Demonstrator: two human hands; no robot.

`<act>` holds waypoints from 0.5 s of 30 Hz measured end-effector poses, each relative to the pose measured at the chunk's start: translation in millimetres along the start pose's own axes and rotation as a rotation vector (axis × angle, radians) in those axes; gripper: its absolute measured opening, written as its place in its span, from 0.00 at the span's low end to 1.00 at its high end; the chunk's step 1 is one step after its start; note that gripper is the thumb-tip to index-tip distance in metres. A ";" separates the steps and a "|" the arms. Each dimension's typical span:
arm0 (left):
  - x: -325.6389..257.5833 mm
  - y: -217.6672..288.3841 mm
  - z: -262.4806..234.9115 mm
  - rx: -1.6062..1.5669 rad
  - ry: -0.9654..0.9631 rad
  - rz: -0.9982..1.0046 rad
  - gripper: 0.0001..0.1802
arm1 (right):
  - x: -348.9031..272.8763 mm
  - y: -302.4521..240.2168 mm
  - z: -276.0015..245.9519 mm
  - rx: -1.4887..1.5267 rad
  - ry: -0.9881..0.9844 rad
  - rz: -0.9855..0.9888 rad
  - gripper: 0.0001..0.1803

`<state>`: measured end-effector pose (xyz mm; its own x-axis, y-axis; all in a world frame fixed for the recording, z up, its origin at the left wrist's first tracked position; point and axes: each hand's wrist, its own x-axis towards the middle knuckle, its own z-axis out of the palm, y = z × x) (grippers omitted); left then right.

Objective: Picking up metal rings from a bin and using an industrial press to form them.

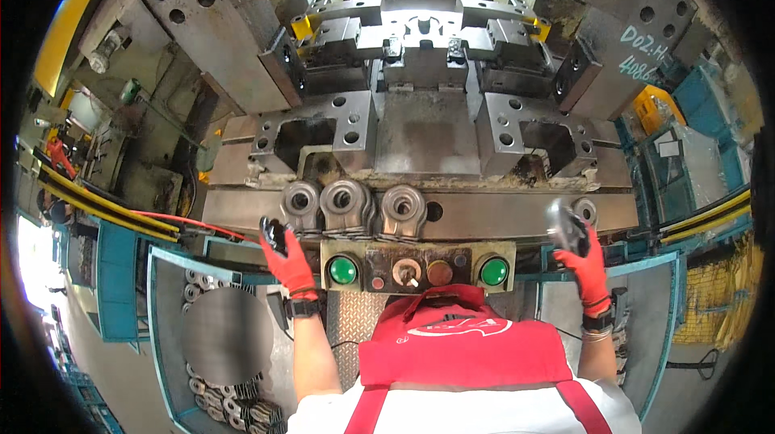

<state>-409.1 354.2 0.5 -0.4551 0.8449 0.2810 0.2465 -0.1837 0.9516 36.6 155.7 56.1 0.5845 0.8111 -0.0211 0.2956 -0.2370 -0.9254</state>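
red-gloved hands: right hand [583, 255] grips a blurred, seemingly metal part [563, 224].

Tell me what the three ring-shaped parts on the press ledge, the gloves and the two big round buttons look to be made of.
Ring-shaped parts: dull grey metal, probably forged steel, with a rough matte surface and soft highlights.
Gloves on the left hand and right hand: red knit fabric with darker palms, likely a rubbery coating.
Green buttons: glossy translucent plastic by their shine, set in a worn metal panel.

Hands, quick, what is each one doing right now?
Left hand: raised in a red glove, gripping a small dark thing; what it is cannot be told.
Right hand: closed on a blurred grey metal part.
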 end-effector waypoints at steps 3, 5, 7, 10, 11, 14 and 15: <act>11.5 -35.9 -15.2 -0.135 0.117 -0.039 0.21 | 10.2 -63.1 58.4 0.081 -0.144 -0.184 0.43; 16.9 -61.3 -27.8 -0.068 0.169 -0.198 0.21 | 28.5 -100.2 91.9 -0.207 -0.084 -0.331 0.43; 20.4 -85.6 -37.0 -0.066 0.177 -0.264 0.20 | 62.0 -131.3 126.5 -0.331 -0.019 -0.503 0.43; 9.5 -112.7 -55.0 -0.249 0.172 -0.288 0.18 | 127.7 -168.5 170.9 -0.364 0.031 -0.539 0.42; 4.7 -119.7 -59.9 -0.222 0.205 -0.252 0.19 | 153.4 -179.3 184.0 -0.376 0.040 -0.562 0.42; -9.9 -135.2 -80.6 -0.105 0.257 -0.366 0.20 | 227.9 -207.1 221.3 -0.510 0.161 -0.490 0.41; -14.8 -139.1 -90.1 0.058 0.240 -0.462 0.20 | 250.5 -215.3 229.8 -0.573 0.158 -0.423 0.41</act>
<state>-513.8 322.0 -124.8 -0.7092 0.6910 -0.1395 0.0176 0.2152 0.9764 -54.2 532.8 163.2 0.4222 0.8186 0.3893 0.8441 -0.1985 -0.4980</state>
